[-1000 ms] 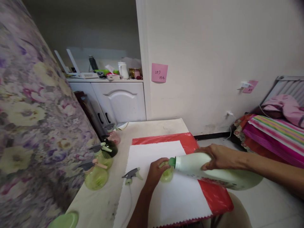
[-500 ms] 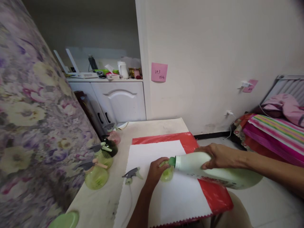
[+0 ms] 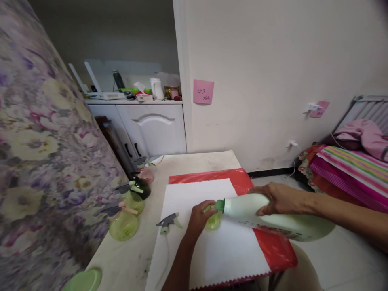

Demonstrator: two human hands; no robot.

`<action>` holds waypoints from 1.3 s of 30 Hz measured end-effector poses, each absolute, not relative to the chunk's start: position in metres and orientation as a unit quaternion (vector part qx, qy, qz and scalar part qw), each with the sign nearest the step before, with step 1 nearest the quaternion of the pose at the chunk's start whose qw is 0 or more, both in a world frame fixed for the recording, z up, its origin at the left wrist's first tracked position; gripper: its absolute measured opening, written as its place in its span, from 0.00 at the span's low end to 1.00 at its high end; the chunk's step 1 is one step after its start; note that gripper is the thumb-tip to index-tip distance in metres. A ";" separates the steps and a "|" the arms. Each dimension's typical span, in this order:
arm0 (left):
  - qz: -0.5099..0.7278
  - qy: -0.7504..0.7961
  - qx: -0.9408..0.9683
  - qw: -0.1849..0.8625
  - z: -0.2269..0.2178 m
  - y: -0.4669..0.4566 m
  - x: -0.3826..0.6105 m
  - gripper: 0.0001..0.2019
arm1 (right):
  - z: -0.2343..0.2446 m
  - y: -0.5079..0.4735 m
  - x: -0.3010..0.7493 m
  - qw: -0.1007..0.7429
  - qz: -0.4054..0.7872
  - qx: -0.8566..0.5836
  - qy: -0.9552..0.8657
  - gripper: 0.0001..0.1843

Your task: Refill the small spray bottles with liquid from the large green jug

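My right hand (image 3: 273, 198) grips a large pale green detergent bottle (image 3: 251, 206), tilted nearly flat with its green spout (image 3: 220, 205) pointing left. The spout meets the top of a small yellow-green spray bottle (image 3: 214, 222), which stands on the white sheet. Around that small bottle's neck, my left hand (image 3: 201, 216) is closed. Left of it, a grey and pale green spray head (image 3: 169, 221) lies on the sheet, its thin tube trailing toward me. Whether liquid flows at the spout cannot be made out.
Several spray bottles (image 3: 124, 226) stand along the table's left edge, by a floral curtain (image 3: 33, 161). A green lid-like disc (image 3: 83, 281) is at the lower left. Red plastic (image 3: 274, 250) lies under the white sheet (image 3: 233, 258). A wall (image 3: 257, 81) rises behind the table.
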State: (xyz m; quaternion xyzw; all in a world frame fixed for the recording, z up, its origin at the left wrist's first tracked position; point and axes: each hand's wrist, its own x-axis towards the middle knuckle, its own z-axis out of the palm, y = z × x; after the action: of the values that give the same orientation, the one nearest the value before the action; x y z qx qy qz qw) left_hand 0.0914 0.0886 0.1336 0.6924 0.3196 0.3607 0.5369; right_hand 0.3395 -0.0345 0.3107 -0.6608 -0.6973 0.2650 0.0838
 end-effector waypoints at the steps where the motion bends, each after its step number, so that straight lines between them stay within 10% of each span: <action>1: 0.360 0.320 0.693 0.536 0.133 0.089 0.091 0.10 | 0.310 -0.034 0.340 0.087 0.266 -0.659 -0.698 0.22; 12: 0.346 0.314 0.705 0.534 0.131 0.091 0.089 0.12 | 0.292 -0.042 0.347 0.127 0.279 -0.669 -0.677 0.26; 22: 0.339 0.321 0.720 0.514 0.133 0.091 0.089 0.13 | 0.266 -0.070 0.364 0.316 0.388 -0.634 -0.589 0.34; 39: 0.345 0.336 0.762 0.433 0.163 0.094 0.086 0.10 | 0.201 -0.044 0.305 0.638 0.233 -0.599 -0.425 0.34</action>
State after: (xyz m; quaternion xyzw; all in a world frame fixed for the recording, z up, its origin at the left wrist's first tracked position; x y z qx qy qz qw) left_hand 0.0859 0.0944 0.1630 0.7623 0.3357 0.3450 0.4327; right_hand 0.3047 -0.0437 0.2007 -0.5985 -0.4251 0.2330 0.6378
